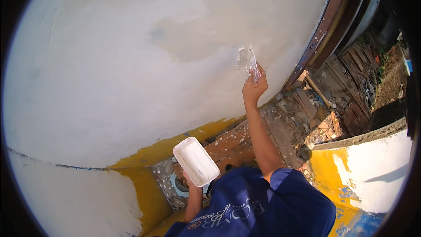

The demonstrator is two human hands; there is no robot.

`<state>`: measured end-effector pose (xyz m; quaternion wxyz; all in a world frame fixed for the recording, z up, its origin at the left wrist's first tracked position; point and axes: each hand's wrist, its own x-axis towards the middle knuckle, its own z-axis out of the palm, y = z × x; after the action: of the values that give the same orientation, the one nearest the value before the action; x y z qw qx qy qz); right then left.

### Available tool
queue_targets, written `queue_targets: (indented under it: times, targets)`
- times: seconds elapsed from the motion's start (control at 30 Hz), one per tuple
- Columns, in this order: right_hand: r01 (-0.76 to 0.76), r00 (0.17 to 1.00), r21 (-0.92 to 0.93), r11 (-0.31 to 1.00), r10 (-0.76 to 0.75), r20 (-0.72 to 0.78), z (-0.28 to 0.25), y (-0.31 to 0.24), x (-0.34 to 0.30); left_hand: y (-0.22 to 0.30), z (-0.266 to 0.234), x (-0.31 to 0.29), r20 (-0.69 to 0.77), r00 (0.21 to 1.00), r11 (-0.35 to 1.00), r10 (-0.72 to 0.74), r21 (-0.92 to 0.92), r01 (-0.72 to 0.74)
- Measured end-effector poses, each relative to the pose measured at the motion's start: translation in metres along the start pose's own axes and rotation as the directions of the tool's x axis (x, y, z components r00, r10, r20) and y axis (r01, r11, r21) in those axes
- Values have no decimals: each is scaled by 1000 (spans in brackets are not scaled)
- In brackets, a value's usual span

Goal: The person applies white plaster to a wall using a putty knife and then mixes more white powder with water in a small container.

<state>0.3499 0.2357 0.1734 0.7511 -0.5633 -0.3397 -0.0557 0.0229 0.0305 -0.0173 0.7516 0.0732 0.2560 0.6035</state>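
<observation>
My right hand (255,87) is raised to the wall, closed round a putty knife (251,63) coated with white filler. The blade stands on edge at the wall, beside a fresh, thick streak of white putty (240,58). Lower down, my left hand (187,179) holds up a white rectangular tub (196,161) from its underside; the tub hides most of the fingers. Thin white residue coats the inside of the tub. Across the pale wall (109,70) in front of me spreads a greyish-beige patch (188,39) left of the knife.
Yellow paint (162,149) bands the wall's foot. A brown frame (322,30) bounds the wall at right, with scrap wood and rubble (315,105) beyond. Paint-spotted boards (232,142) lie below. A low white-and-yellow wall (372,166) stands at right; a light-blue object (177,186) sits under the tub.
</observation>
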Motion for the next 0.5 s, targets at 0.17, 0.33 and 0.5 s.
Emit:
queue_targets:
  times: [0.17,0.33,0.5]
  targets:
    - [17,999,-133,991,-11,49,3,-2,-24,6,-12,-11,14,1000,999,-28,18,28]
    - [-311,908,177,934,237,346,7,3,-87,16,-13,-11,24,1000,999,-20,50,19]
    - [-481,865,507,715,482,141,-21,23,-33,31,0,-7,119,992,998,-41,-39,46]
